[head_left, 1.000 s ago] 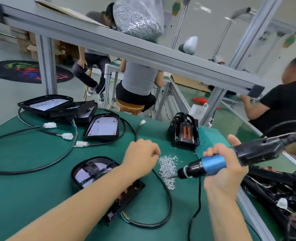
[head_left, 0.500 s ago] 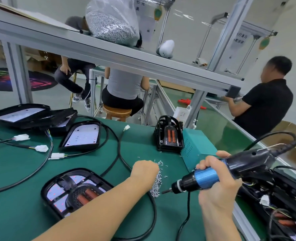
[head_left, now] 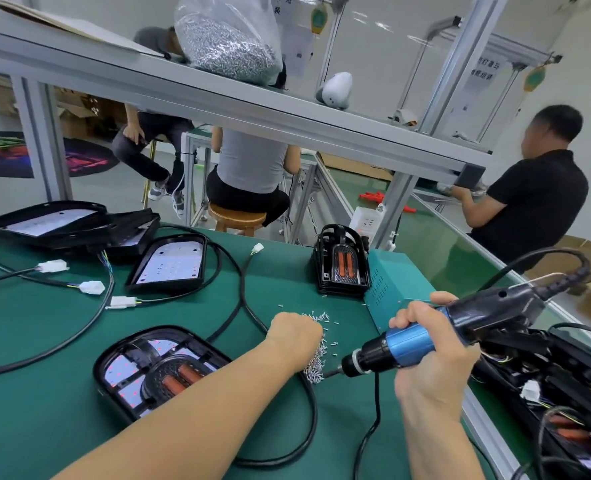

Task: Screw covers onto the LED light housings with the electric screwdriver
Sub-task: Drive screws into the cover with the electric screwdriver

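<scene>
**Screw pick-up beside a loaded driver: where it can slip**

The light housing (head_left: 164, 370) being worked on lies near and to the left on the green mat (head_left: 27, 341), its black cover seated over the lit board with two orange cells showing in the middle. A thick black cable (head_left: 308, 410) loops round its right side and passes under the left forearm.

Just right of it sits the loose pile of screws (head_left: 316, 362). The left hand (head_left: 296, 336) rests on that pile with its fingers curled under; whether they already pinch a screw cannot be told, since the knuckles hide the tips. The right hand (head_left: 429, 355) is wrapped firmly round the blue and black electric screwdriver (head_left: 436, 336), whose bit points left at the near edge of the pile, close to the left hand.

The likeliest trouble is a fumbled pick: small screws heaped together could come up in a clump or scatter further across the mat. The bit sits close enough to the fingers that an accidental trigger press could nick them or fling screws. The cable under the forearm could drag the housing out of place as the arm swings back, and a shifted cover would leave its holes misaligned, inviting a cross-threaded screw.

Further housings (head_left: 169, 263) wait at the far left, well apart.
</scene>
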A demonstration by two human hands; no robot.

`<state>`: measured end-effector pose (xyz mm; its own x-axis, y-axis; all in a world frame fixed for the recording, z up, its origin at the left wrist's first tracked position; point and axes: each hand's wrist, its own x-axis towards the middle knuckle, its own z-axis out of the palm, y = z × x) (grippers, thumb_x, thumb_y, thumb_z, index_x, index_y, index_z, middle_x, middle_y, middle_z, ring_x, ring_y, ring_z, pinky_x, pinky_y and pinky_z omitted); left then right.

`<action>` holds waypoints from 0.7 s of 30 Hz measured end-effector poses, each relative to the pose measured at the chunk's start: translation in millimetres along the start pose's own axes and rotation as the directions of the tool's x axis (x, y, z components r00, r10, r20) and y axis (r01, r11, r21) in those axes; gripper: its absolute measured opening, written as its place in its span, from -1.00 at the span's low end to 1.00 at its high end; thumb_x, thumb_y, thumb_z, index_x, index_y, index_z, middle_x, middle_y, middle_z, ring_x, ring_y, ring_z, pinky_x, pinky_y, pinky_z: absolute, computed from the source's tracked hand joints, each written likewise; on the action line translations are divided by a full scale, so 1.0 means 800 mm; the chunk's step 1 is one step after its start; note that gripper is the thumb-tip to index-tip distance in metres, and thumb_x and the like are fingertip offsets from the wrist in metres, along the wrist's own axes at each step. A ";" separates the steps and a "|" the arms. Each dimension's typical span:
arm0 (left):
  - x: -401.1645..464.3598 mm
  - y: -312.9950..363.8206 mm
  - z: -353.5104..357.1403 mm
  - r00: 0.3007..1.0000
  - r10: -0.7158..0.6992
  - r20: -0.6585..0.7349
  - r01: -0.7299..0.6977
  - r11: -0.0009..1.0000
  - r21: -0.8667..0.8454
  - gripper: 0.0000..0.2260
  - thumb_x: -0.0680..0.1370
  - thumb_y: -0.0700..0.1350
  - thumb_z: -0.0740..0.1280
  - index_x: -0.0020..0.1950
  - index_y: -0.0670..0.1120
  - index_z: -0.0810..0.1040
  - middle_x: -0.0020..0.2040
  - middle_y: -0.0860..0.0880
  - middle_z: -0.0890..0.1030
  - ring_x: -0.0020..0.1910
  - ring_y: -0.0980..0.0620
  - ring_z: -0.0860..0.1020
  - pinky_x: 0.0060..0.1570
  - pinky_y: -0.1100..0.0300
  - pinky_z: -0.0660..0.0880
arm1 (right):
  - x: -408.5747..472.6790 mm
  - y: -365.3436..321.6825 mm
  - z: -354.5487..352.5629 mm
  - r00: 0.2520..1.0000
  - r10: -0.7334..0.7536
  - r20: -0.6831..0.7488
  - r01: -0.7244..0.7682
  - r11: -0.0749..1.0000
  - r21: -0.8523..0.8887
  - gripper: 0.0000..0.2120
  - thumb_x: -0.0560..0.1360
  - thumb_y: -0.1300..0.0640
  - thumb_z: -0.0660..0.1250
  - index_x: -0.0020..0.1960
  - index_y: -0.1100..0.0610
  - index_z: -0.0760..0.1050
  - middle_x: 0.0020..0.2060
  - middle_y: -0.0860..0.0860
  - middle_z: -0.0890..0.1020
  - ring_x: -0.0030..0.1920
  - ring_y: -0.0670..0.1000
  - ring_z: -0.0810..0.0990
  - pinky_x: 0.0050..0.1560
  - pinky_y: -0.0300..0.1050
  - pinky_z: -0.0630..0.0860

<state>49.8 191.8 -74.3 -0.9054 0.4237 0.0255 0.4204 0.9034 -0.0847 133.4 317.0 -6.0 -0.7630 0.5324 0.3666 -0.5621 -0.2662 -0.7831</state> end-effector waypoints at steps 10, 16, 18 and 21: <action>-0.002 -0.016 0.010 0.995 -0.095 0.031 0.099 0.965 -0.242 -0.83 0.47 -0.31 0.25 -0.02 -0.16 0.57 0.02 -0.10 0.60 0.02 -0.15 0.57 -0.09 0.09 0.47 | 0.000 -0.003 0.007 0.999 0.033 -0.006 -0.033 0.999 0.037 -0.80 0.28 0.32 0.32 -0.18 0.07 0.46 -0.49 0.02 0.46 -0.47 0.03 0.46 -0.36 -0.19 0.46; -0.002 -0.005 0.000 0.996 -0.057 0.071 0.068 0.984 -0.162 -0.80 0.45 -0.39 0.19 -0.26 -0.13 0.32 -0.01 -0.15 0.60 -0.10 -0.18 0.56 -0.25 0.13 0.34 | 0.000 -0.004 0.004 1.000 0.016 -0.005 -0.016 1.000 0.026 -0.79 0.28 0.33 0.31 -0.17 0.08 0.45 -0.50 0.01 0.45 -0.48 0.02 0.46 -0.37 -0.21 0.46; -0.003 -0.006 0.002 0.995 -0.058 0.076 0.071 0.982 -0.175 -0.82 0.46 -0.39 0.19 -0.22 -0.12 0.35 -0.01 -0.16 0.60 -0.05 -0.17 0.58 -0.25 0.13 0.35 | -0.001 -0.004 0.002 1.000 0.019 -0.007 -0.019 0.999 0.026 -0.79 0.28 0.33 0.31 -0.18 0.07 0.45 -0.50 0.00 0.45 -0.48 0.02 0.46 -0.36 -0.21 0.46; -0.004 -0.012 0.006 0.993 -0.094 0.078 0.110 0.963 -0.245 -0.85 0.49 -0.36 0.18 -0.21 -0.15 0.43 -0.02 -0.16 0.62 -0.05 -0.17 0.58 -0.23 0.09 0.40 | 0.000 -0.004 0.000 0.999 0.023 -0.021 -0.023 0.999 0.027 -0.81 0.28 0.32 0.32 -0.19 0.07 0.46 -0.48 0.01 0.45 -0.48 0.03 0.46 -0.37 -0.17 0.45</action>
<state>48.9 181.6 -78.1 -0.9427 0.3308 -0.0445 0.3196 0.9331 0.1651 135.2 317.5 -3.7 -0.7689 0.5432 0.3374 -0.5531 -0.3002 -0.7771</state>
